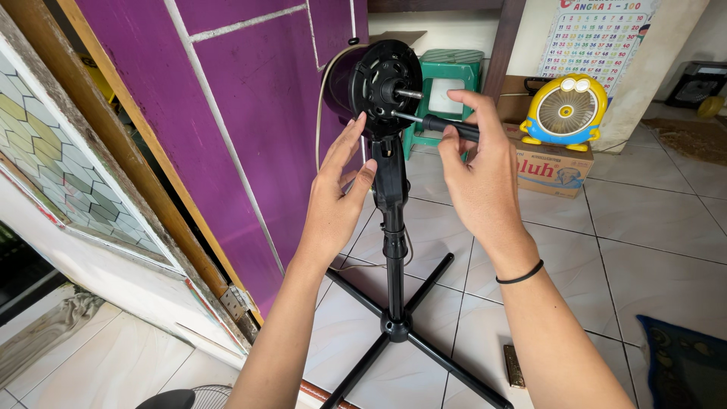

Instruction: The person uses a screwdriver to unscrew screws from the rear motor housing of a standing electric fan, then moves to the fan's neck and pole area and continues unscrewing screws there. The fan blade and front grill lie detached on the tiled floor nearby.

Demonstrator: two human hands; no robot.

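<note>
Tiled floor (pixel 644 227), fan motor (pixel 382 79) between hands.

A black fan stand (pixel 394 250) before a purple door (pixel 257 113), green stool (pixel 447 76), yellow-blue small fan (pixel 566 112).

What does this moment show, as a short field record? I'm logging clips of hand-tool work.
Setting: tiled floor beside a purple door
Main thing: black stand fan, blades and grille off, motor shaft bare
Left hand: open, palm against the fan's neck
Right hand: grips a screwdriver, tip at the motor housing
Base: four crossed legs on the floor
Background: green stool, yellow toy fan on a cardboard box
</note>
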